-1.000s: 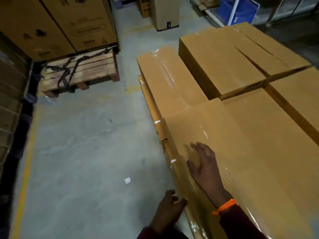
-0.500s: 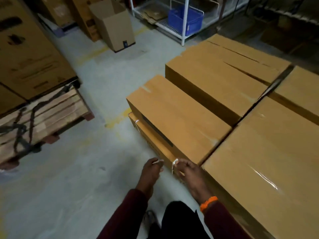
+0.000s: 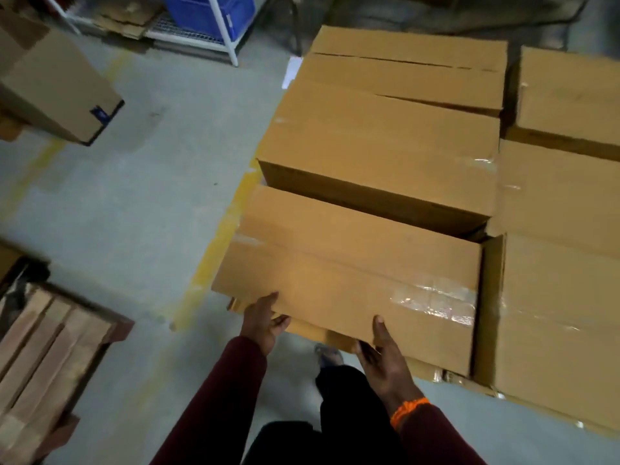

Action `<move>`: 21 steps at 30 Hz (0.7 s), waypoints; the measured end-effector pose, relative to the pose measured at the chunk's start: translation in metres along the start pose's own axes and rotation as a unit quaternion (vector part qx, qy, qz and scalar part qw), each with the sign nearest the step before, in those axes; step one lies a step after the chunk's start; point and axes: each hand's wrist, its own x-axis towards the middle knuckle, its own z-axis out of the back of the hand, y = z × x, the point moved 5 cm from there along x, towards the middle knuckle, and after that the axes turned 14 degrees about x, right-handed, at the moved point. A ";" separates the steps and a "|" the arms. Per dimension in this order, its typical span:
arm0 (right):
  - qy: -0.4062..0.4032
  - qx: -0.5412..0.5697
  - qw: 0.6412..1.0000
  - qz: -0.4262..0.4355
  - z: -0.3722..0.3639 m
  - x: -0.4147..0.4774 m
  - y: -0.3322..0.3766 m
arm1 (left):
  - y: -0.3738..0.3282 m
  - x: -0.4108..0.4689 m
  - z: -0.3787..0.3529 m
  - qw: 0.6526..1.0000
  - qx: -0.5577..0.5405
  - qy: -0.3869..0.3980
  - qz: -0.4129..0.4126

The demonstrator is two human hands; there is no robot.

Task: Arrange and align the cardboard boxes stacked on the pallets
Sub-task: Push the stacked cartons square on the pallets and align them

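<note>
Dark maroon long sleeves (image 3: pixel 218 397) cover both arms. An orange thread band (image 3: pixel 407 410) circles the wrist behind the right hand (image 3: pixel 385 360), at 5 o'clock. Black trousers (image 3: pixel 349 411) at 6 o'clock.

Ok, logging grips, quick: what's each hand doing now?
Left hand: holding the box by its near edge.
Right hand: holding the same box's near edge.

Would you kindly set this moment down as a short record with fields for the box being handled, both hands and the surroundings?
Handled item: long brown cardboard box, nearest the person, taped at its right end
Left hand: holds the box's near left corner, thumb on top
Right hand: holds the near edge, thumb on top; orange wristband
Neighbour: second brown cardboard box just behind, its top higher, dark gap between
Floor: yellow painted line, wooden pallet at left
</note>
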 end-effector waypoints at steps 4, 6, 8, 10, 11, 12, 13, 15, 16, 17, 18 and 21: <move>-0.031 -0.006 0.998 0.053 -0.018 0.007 -0.009 | -0.013 0.016 0.013 0.997 0.029 0.037 0.067; -0.068 0.027 0.994 0.078 -0.023 0.007 -0.011 | -0.017 0.019 0.015 0.994 0.036 0.064 0.081; -0.089 0.052 0.988 0.112 -0.038 0.010 -0.020 | -0.030 0.022 0.019 0.987 0.059 0.110 0.100; -0.114 0.047 0.980 0.158 -0.052 0.011 -0.029 | -0.039 0.028 0.028 0.974 0.103 0.162 0.121; -0.126 0.048 0.976 0.172 -0.057 0.010 -0.033 | -0.041 0.029 0.032 0.966 0.122 0.188 0.132; -0.137 0.063 0.972 0.181 -0.066 0.009 -0.041 | -0.045 0.032 0.043 0.957 0.140 0.211 0.144; -0.156 0.083 0.965 0.193 -0.074 0.007 -0.053 | -0.051 0.037 0.057 0.946 0.156 0.232 0.161; -0.190 0.116 0.949 0.223 -0.085 0.008 -0.078 | -0.066 0.049 0.088 0.930 0.189 0.258 0.180; -0.198 0.128 0.944 0.231 -0.093 0.011 -0.090 | -0.076 0.058 0.103 0.925 0.210 0.262 0.179; -0.210 0.134 0.939 0.236 -0.101 0.014 -0.101 | -0.087 0.065 0.117 0.922 0.225 0.264 0.173; -0.216 0.134 0.938 0.235 -0.113 0.014 -0.110 | -0.100 0.072 0.130 0.921 0.237 0.264 0.164; -0.270 0.098 0.926 0.246 -0.148 0.015 -0.137 | -0.144 0.089 0.162 0.919 0.263 0.254 0.147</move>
